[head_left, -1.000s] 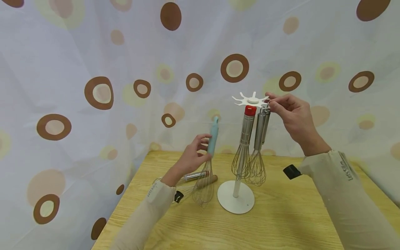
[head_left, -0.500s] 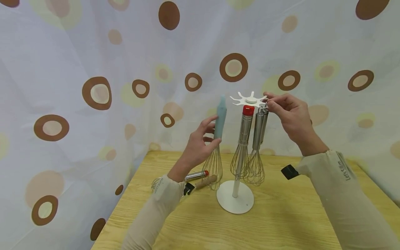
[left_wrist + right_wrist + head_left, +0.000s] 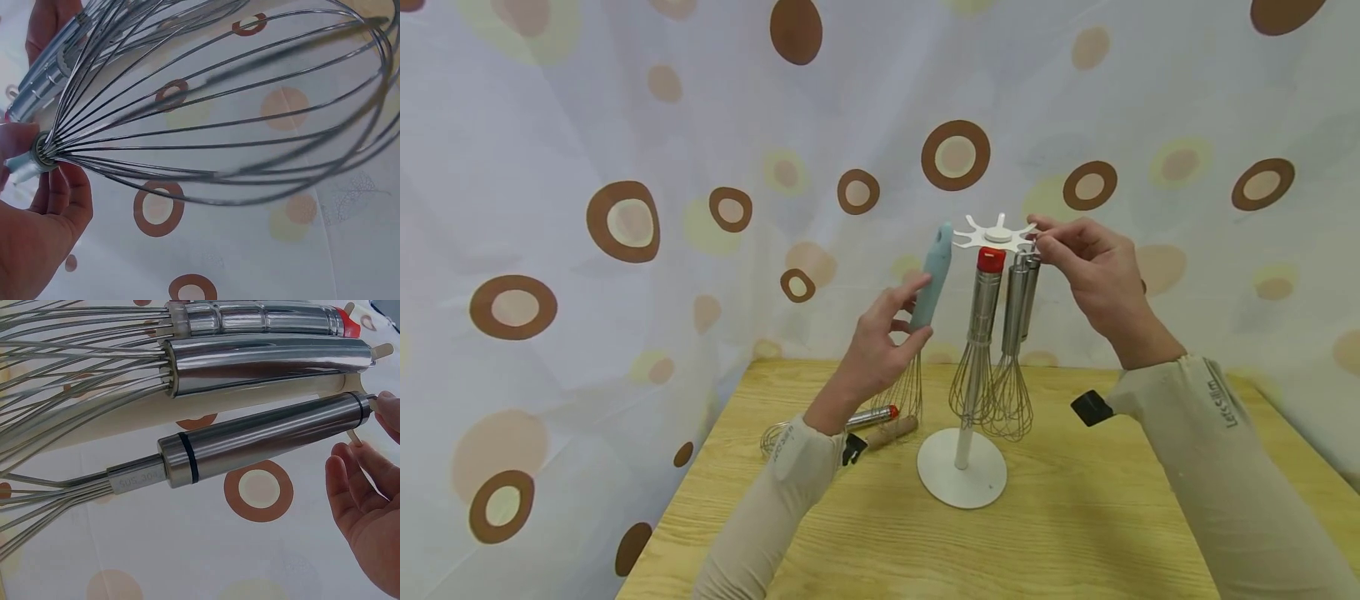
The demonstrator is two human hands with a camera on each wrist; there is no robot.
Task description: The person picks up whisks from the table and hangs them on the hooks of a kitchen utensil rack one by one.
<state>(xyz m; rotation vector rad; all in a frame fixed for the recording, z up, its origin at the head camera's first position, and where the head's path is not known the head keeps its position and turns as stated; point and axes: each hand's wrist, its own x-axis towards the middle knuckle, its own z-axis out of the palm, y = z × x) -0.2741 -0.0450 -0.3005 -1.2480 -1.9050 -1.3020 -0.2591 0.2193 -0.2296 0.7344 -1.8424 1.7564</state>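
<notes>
My left hand (image 3: 880, 354) grips a light-blue-handled whisk (image 3: 934, 283) upright, its wires hanging down. The handle's top loop is right beside the left prongs of a white whisk stand (image 3: 962, 487). In the left wrist view, thumb and fingers close round the lower handle, and the wire balloon (image 3: 219, 131) spreads to the right. My right hand (image 3: 1105, 287) pinches a prong at the stand's right side, by the top loop of a steel whisk (image 3: 262, 437). On the stand hang this whisk, another steel whisk (image 3: 1015, 312) and a red-tipped steel whisk (image 3: 986, 304).
On the wooden table (image 3: 1060, 525), left of the stand, lie a red-ended whisk (image 3: 872, 416) and one with a wooden handle (image 3: 891, 431), partly behind my left wrist. A dotted curtain (image 3: 700, 275) closes off the back and left.
My left hand has raised the blue-handled whisk and carried it right, up to the stand's prongs; its handle now leans right. My right hand keeps its hold at the stand's top.
</notes>
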